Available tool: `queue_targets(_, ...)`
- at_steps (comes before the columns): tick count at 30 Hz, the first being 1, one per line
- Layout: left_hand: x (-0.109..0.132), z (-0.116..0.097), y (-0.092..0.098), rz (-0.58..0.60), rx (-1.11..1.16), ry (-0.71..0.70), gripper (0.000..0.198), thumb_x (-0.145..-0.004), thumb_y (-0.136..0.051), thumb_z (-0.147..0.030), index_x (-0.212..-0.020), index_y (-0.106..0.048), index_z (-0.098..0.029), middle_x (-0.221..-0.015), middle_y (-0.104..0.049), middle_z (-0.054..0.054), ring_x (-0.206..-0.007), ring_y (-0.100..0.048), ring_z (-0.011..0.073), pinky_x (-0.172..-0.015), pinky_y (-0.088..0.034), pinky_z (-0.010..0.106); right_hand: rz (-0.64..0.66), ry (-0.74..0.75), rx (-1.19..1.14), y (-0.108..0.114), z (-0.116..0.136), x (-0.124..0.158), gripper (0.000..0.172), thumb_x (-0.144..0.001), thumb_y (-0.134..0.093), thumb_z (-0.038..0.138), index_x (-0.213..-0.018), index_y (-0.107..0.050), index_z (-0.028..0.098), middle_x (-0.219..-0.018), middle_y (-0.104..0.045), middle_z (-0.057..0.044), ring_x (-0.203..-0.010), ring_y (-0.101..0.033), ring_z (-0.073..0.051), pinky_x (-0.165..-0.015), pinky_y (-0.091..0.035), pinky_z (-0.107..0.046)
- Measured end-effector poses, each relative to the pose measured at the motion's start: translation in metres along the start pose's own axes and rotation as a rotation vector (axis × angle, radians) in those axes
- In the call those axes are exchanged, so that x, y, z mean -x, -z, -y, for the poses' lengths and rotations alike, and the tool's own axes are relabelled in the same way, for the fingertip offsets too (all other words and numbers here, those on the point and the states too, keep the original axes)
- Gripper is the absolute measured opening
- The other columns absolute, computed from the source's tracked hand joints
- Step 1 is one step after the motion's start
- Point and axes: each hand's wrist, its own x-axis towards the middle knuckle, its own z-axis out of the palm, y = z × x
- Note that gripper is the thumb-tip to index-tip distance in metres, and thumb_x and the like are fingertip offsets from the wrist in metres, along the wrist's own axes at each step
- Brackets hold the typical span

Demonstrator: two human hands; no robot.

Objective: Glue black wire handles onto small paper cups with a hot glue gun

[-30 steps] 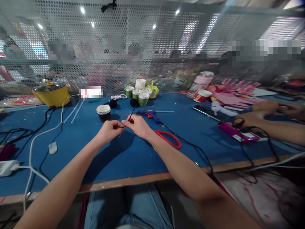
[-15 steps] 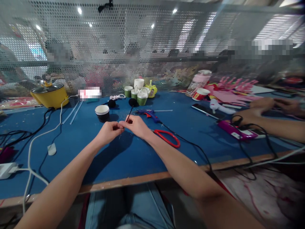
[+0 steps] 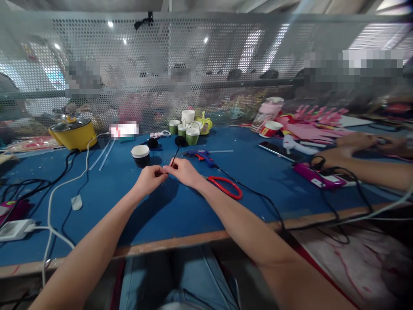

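Note:
My right hand [image 3: 184,172] pinches a thin black stick that leans up and away, with a fuzzy-looking black ball [image 3: 180,141] at its top. Fingertips of my left hand [image 3: 151,179] are closed in a pinch and meet those of my right at the stick's lower end. Fingers hide that end. Left of the stick stands a black paper cup [image 3: 141,156] with a white inside. Behind the cup lies another black ball [image 3: 152,143]. A blue glue gun [image 3: 202,156] lies just beyond my right hand, and red-handled scissors [image 3: 227,188] lie partly under my right forearm.
Small green cups [image 3: 192,135] stand at the back before a perforated metal screen [image 3: 213,56]. A yellow pot [image 3: 75,134] and white cables [image 3: 53,193] are on the left. At right are a phone [image 3: 277,151], a purple device [image 3: 318,176] and a co-worker's arm [image 3: 371,168].
The view has shifted slightly, so the table's left side shows a little more. My hands keep nearly the same pinch on the stick. The co-worker's hands at right have moved a little.

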Motion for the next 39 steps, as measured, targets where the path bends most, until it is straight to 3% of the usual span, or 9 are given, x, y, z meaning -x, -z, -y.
queue_targets(5,0.0007,-0.0027,-0.0004,0.018,0.025,0.003,0.019,-0.061,-0.058,-0.032,-0.060,-0.055,-0.013,-0.053,-0.051,-0.002,-0.050,-0.040,0.0085,-0.049,-0.029,0.022,-0.017,-0.028,0.014,-0.0004,-0.0002,-0.0007,0.024,-0.071,-0.059,0.034,-0.059,-0.049,0.015,-0.056,-0.051,0.002,-0.053,-0.044,-0.009,-0.051,-0.031,-0.022)
queue_targets(11,0.0013,-0.0031,0.0009,0.064,0.090,0.028,0.024,-0.060,-0.060,-0.036,-0.059,-0.055,-0.013,-0.053,-0.051,-0.002,-0.049,-0.040,0.0076,-0.049,-0.030,0.021,0.178,0.011,-0.263,0.0039,0.0010,0.0010,0.019,-0.076,-0.050,0.034,-0.072,-0.050,0.015,-0.058,-0.052,0.003,-0.049,-0.043,-0.007,-0.048,-0.035,-0.020)
queue_targets(22,-0.0020,0.0029,-0.0006,0.032,0.019,0.005,0.017,-0.059,-0.061,-0.030,-0.061,-0.057,-0.013,-0.054,-0.053,-0.002,-0.049,-0.042,0.0083,-0.049,-0.031,0.022,0.058,-0.005,-0.011,0.0030,0.0001,-0.0017,0.021,-0.075,-0.054,0.030,-0.062,-0.049,0.014,-0.054,-0.048,0.003,-0.051,-0.040,-0.008,-0.051,-0.029,-0.021)
queue_targets(33,0.0003,-0.0007,-0.0005,0.025,0.000,-0.009,0.017,-0.061,-0.060,-0.029,-0.059,-0.056,-0.013,-0.053,-0.053,-0.002,-0.049,-0.042,0.0088,-0.049,-0.031,0.022,-0.007,-0.034,0.027,-0.0005,-0.0026,-0.0022,0.031,-0.072,-0.058,0.040,-0.058,-0.049,0.014,-0.055,-0.049,0.002,-0.052,-0.041,-0.008,-0.050,-0.030,-0.021)
queue_targets(39,0.0022,-0.0030,0.0018,0.057,0.061,0.000,0.022,-0.063,-0.060,-0.033,-0.058,-0.054,-0.013,-0.051,-0.050,-0.003,-0.048,-0.040,0.0069,-0.047,-0.028,0.020,0.194,-0.019,-0.288,0.0033,-0.0004,0.0012,0.015,-0.078,-0.050,0.028,-0.071,-0.049,0.015,-0.058,-0.051,0.003,-0.047,-0.044,-0.007,-0.047,-0.036,-0.020)
